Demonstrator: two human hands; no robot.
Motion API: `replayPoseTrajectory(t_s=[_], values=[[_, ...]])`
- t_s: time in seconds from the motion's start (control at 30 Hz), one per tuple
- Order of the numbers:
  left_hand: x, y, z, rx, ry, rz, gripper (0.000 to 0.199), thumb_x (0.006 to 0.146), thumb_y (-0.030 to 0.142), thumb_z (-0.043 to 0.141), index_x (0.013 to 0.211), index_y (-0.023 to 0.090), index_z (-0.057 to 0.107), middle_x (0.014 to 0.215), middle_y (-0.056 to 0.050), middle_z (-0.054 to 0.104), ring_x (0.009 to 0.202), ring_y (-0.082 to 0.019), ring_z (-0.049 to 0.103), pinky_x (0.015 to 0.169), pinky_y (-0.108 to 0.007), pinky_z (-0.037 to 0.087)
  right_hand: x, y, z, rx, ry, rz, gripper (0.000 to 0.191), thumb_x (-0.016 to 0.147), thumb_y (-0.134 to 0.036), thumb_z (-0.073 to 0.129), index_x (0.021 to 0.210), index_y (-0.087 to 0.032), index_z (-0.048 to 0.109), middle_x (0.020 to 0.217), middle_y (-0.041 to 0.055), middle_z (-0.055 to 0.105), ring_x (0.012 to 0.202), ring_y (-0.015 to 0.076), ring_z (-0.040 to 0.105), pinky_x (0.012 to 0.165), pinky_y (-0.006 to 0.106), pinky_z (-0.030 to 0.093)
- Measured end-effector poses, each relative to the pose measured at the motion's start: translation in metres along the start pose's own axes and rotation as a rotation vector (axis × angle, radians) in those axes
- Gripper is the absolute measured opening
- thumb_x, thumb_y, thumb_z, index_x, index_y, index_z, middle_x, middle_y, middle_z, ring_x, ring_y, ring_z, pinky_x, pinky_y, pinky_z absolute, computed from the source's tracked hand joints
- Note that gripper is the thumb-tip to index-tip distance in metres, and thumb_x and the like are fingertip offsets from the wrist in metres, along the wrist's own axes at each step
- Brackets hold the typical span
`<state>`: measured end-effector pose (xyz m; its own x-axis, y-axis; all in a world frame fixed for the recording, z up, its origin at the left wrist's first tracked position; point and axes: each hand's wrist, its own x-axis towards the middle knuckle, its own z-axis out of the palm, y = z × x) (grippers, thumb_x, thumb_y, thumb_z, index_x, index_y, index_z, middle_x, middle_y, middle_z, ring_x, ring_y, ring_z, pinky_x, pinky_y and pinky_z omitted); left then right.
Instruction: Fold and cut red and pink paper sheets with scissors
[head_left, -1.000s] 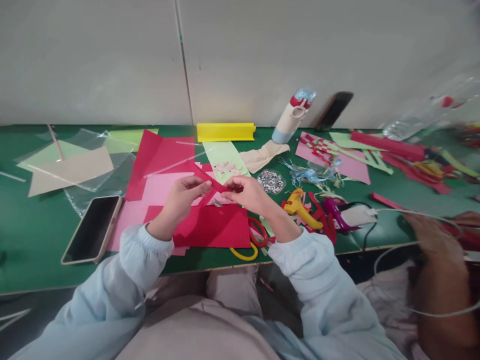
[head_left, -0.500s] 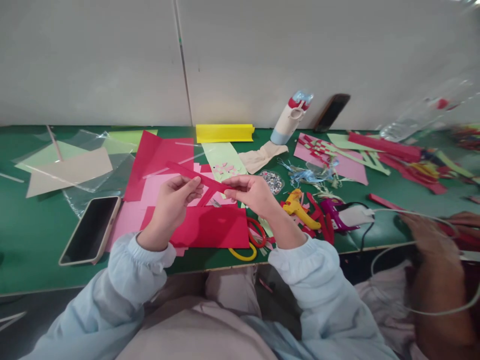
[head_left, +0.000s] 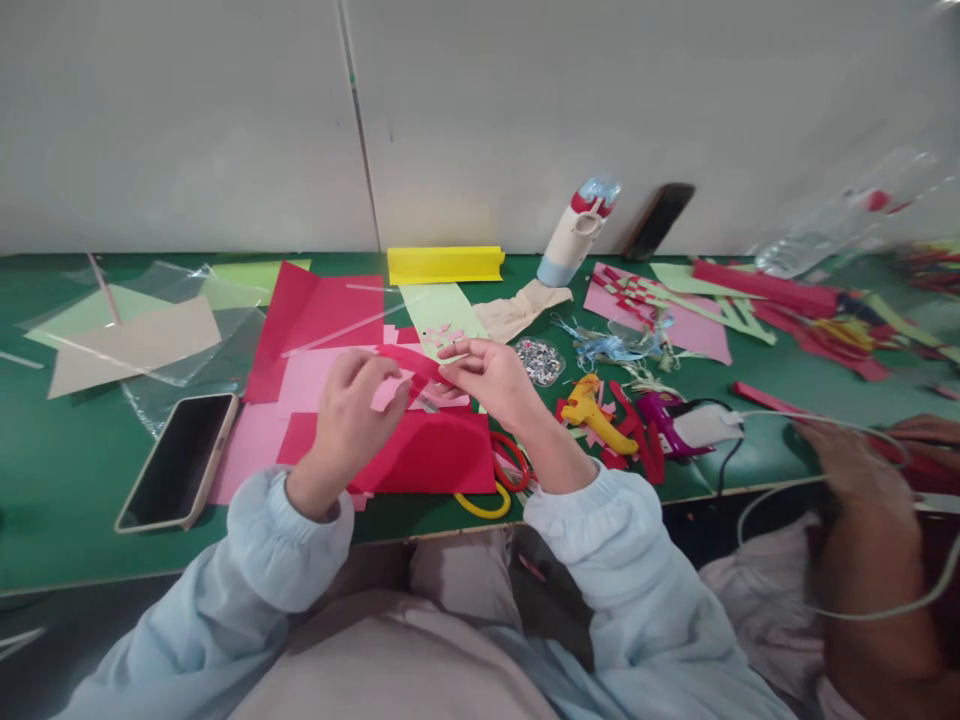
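A red paper strip is bent in a curve between my two hands, above the pink and red sheets. My right hand pinches its right end between thumb and fingers. My left hand is curled round the left part of the strip, its fingertips slightly blurred. Beneath them lie a pink sheet and a red sheet. Scissors with red and yellow handles lie partly under the red sheet, near my right wrist. Small pink paper pieces rest on a pale green sheet.
A phone lies at left beside clear plastic sleeves. To the right are a dish of beads, a yellow glue gun and a purple tool with a white cable. A bottle stands behind. Another person's hand is at far right.
The strip was held straight and slanting; now it is bent in a curve. My left hand has turned and its fingers have lifted and curled. My right hand has shifted slightly left.
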<state>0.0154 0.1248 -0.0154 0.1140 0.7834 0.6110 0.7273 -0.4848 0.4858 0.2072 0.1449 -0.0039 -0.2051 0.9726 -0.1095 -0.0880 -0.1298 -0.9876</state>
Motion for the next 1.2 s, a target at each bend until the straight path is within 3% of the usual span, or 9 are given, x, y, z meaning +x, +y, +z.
replayPoseTrajectory(t_s=[0.07,0.1,0.17,0.27,0.33,0.53,0.7,0.83,1.2], values=[[0.003,-0.003,-0.002,0.128,0.001,0.232,0.021,0.087,0.024,0.063,0.106,0.022,0.072,0.116,-0.011,0.070,0.111,-0.027,0.061,0.096,-0.042,0.046,-0.001,-0.002,0.002,0.025,-0.041,0.025,0.030,0.069,-0.028,0.084,0.089,-0.015,0.066,0.065,-0.0002,0.071,0.058,0.0122,0.070,0.061,0.023,0.060],[0.005,-0.005,-0.004,0.146,-0.029,0.299,0.024,0.089,0.022,0.061,0.110,0.024,0.072,0.122,-0.010,0.070,0.117,-0.027,0.060,0.100,-0.044,0.044,-0.002,-0.004,0.002,0.044,-0.075,0.026,0.030,0.069,-0.029,0.085,0.088,-0.015,0.066,0.065,0.0001,0.071,0.059,0.0121,0.070,0.062,0.022,0.060],[0.008,-0.006,-0.007,0.101,-0.095,0.311,0.022,0.091,0.023,0.057,0.106,0.024,0.074,0.113,-0.008,0.075,0.108,-0.025,0.065,0.097,-0.041,0.047,-0.003,-0.006,0.002,0.092,-0.148,0.003,0.032,0.073,-0.038,0.081,0.090,-0.015,0.068,0.070,0.0020,0.073,0.063,0.0124,0.070,0.063,0.023,0.059],[0.011,0.001,-0.015,-0.072,-0.162,0.023,0.022,0.090,0.031,0.058,0.092,0.020,0.077,0.087,-0.006,0.078,0.078,-0.020,0.070,0.073,-0.031,0.052,-0.005,-0.009,0.000,0.085,-0.185,-0.109,0.042,0.081,-0.055,0.069,0.098,-0.016,0.071,0.077,0.0036,0.073,0.061,0.0105,0.065,0.059,0.023,0.055],[0.011,0.010,-0.020,-0.220,-0.243,-0.202,0.024,0.088,0.036,0.062,0.084,0.019,0.078,0.078,-0.005,0.077,0.070,-0.019,0.068,0.063,-0.028,0.051,-0.005,-0.011,0.001,-0.006,-0.142,-0.209,0.043,0.079,-0.055,0.071,0.099,-0.017,0.073,0.080,0.0031,0.072,0.063,0.0094,0.061,0.060,0.023,0.052],[0.008,0.026,-0.023,-0.610,-0.359,-0.458,0.022,0.081,0.040,0.072,0.078,0.019,0.078,0.077,-0.004,0.076,0.070,-0.017,0.067,0.065,-0.029,0.052,-0.006,-0.017,0.012,-0.153,-0.044,-0.365,0.036,0.071,-0.050,0.078,0.075,-0.015,0.071,0.071,0.0007,0.066,0.065,0.0103,0.055,0.060,0.023,0.046],[0.005,0.024,-0.016,-0.797,-0.328,-0.576,0.026,0.070,0.042,0.082,0.076,0.018,0.077,0.076,-0.006,0.075,0.073,-0.020,0.068,0.071,-0.032,0.054,-0.009,-0.020,0.016,-0.176,-0.030,-0.307,0.025,0.072,-0.040,0.077,0.076,-0.016,0.071,0.077,0.0020,0.068,0.072,0.0133,0.061,0.066,0.025,0.050],[0.002,0.021,-0.014,-0.854,-0.284,-0.646,0.030,0.070,0.047,0.080,0.080,0.019,0.078,0.079,-0.006,0.076,0.074,-0.020,0.068,0.073,-0.034,0.055,-0.008,-0.020,0.016,-0.150,-0.059,-0.238,0.023,0.068,-0.035,0.078,0.079,-0.016,0.073,0.077,0.0021,0.070,0.073,0.0141,0.064,0.067,0.026,0.053],[0.000,0.021,-0.014,-0.817,-0.258,-0.636,0.025,0.069,0.043,0.081,0.079,0.019,0.079,0.081,-0.006,0.077,0.077,-0.020,0.068,0.072,-0.032,0.054,-0.005,-0.019,0.013,-0.059,-0.100,-0.178,0.029,0.060,-0.035,0.084,0.079,-0.015,0.074,0.071,-0.0003,0.069,0.066,0.0105,0.061,0.065,0.025,0.052]])
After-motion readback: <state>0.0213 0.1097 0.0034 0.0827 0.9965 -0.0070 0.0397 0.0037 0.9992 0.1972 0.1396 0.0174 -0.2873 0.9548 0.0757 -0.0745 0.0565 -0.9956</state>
